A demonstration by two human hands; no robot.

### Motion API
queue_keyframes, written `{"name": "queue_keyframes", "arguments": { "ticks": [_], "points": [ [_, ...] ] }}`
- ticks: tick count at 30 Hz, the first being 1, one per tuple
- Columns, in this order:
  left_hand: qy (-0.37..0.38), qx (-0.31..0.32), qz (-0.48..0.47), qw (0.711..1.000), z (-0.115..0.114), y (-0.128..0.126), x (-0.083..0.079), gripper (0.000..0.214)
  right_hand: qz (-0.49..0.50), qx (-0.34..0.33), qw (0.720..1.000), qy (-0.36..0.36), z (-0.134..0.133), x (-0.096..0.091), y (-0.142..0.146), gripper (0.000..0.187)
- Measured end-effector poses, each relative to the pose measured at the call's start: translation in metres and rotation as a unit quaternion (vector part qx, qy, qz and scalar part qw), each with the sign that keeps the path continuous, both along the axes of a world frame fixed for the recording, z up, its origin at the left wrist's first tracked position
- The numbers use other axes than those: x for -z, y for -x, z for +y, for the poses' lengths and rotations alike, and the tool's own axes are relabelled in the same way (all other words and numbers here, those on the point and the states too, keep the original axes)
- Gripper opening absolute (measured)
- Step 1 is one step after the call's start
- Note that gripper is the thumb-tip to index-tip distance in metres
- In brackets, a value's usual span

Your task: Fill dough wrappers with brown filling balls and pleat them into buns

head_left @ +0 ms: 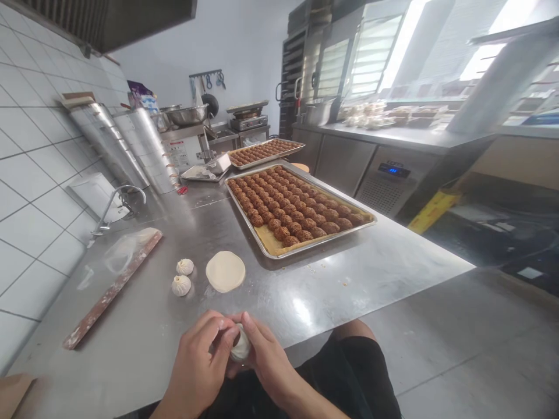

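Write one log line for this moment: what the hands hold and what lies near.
left hand: holds dumpling | right hand: pinches same dumpling | near: two closed dumplings, flat dough round | behind: tray of brown balls

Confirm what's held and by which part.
A white dough bun, pinched between both: left hand on its left side, right hand on its right.

Two pleated white dough buns (pixel 184 266) (pixel 180 285), near left; one held dough bun (pixel 241 347), nearest; one flat round dough disc (pixel 225 271); two rectangular steel trays of brown balls (pixel 323 238) (pixel 267 159), far.
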State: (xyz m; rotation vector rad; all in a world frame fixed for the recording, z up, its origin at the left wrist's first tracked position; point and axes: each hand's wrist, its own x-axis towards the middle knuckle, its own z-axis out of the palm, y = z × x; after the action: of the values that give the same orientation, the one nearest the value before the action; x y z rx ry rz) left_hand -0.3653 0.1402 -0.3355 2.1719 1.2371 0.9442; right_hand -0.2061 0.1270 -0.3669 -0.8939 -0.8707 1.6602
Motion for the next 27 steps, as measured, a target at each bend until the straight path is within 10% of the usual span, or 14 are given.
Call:
{"name": "queue_keyframes", "arguments": {
  "ticks": [27],
  "points": [
    [-0.234, 0.097, 0.093, 0.963, -0.028, 0.005, 0.012, 0.028, 0.009, 0.020, 0.997, 0.080, -0.017, -0.004, 0.001, 0.055]
  ]
}}
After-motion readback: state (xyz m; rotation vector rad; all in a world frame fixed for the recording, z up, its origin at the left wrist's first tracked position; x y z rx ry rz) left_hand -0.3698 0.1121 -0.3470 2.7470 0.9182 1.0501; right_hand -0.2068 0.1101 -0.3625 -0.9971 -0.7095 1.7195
